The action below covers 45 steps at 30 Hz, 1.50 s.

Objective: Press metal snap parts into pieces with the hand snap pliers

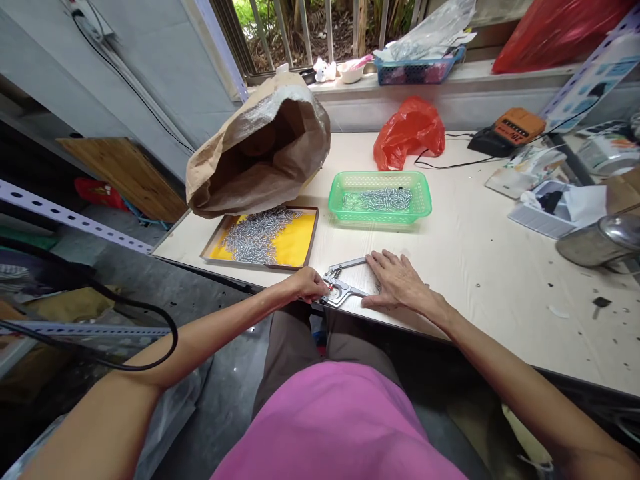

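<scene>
Grey metal pliers [344, 291] lie at the table's front edge, jaws to the left and handles spread to the right. My left hand [309, 285] is closed at the jaws, fingers pinched by a small red part; what they hold is too small to make out. My right hand [397, 283] rests on the handle ends, fingers spread over them. Behind my left hand, a shallow tray [295, 248] with a yellow lining holds a heap of small metal pieces. Further back, a green basket [380, 215] holds more such pieces.
A large open paper bag [220, 160] leans behind the tray. At the back are a red plastic bag [410, 133] and an orange-black charger [510, 132] with a cable. On the right stand a grey bin [543, 217] and a metal container [600, 241]. A black cable [167, 320] hangs at left.
</scene>
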Motion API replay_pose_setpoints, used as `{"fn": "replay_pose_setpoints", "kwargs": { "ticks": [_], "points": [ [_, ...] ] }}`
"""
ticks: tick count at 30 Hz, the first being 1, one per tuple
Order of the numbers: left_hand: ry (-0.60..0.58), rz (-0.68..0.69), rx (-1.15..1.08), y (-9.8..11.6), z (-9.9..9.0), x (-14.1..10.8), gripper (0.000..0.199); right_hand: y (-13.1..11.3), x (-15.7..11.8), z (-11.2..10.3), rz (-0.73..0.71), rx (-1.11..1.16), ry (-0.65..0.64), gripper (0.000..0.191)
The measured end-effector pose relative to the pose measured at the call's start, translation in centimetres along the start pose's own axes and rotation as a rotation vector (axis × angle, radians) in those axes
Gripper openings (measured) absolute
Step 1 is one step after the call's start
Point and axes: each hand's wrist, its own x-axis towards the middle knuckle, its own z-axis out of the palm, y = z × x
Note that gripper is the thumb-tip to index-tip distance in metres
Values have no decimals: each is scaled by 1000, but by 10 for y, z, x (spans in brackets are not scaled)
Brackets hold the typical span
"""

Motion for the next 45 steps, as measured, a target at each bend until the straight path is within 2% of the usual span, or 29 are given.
{"fn": "replay_pose_setpoints", "kwargs": {
  "ticks": [5, 9, 11, 13, 15, 17, 18, 20, 22, 24, 26, 33, 38, 40, 43, 45],
  "points": [
    [4, 10, -12, -3, 1, 2, 30, -2, 1, -2, 13, 6, 10, 102],
    [37, -17, -9, -5, 2, 2, 28, -6, -1, -9, -1, -9, 35, 84],
    [62, -48, 55, -4, 4, -2, 28, -10, -3, -12, 2, -18, 40, 72],
    [153, -14, 218, -2, 10, -8, 28, -15, -6, -14, 0, -18, 45, 62],
    [323, 154, 445, 2, 20, -13, 22, -18, -8, -14, -20, 8, 55, 59],
    [451, 430, 639, 9, 31, -11, 21, -19, -10, -12, -38, 53, 75, 60],
    [465, 566, 706, 13, 36, -7, 30, -19, -11, -10, -43, 76, 86, 61],
    [397, 771, 787, 22, 42, 6, 49, -16, -13, -8, -46, 109, 101, 64],
    [298, 853, 834, 30, 42, 21, 60, -10, -15, -7, -35, 110, 90, 66],
    [229, 858, 880, 36, 39, 33, 66, -5, -18, -8, -3, 83, 48, 69],
    [211, 846, 924, 40, 36, 39, 64, 0, -20, -11, 25, 53, 10, 67],
    [190, 800, 917, 49, 40, 41, 21, 1, -14, -14, -5, 57, 12, 19],
    [235, 754, 913, 48, 45, 44, 17, 4, -10, -12, -19, 67, 16, 24],
    [287, 755, 919, 43, 50, 41, 18, 11, -8, -15, -43, 39, 9, 26],
    [419, 833, 871, 27, 65, 31, 21, 27, -2, -19, -129, 47, -54, 41],
    [489, 905, 833, 15, 80, 23, 22, 37, 3, -19, -145, 88, -75, 36]
  ]
}}
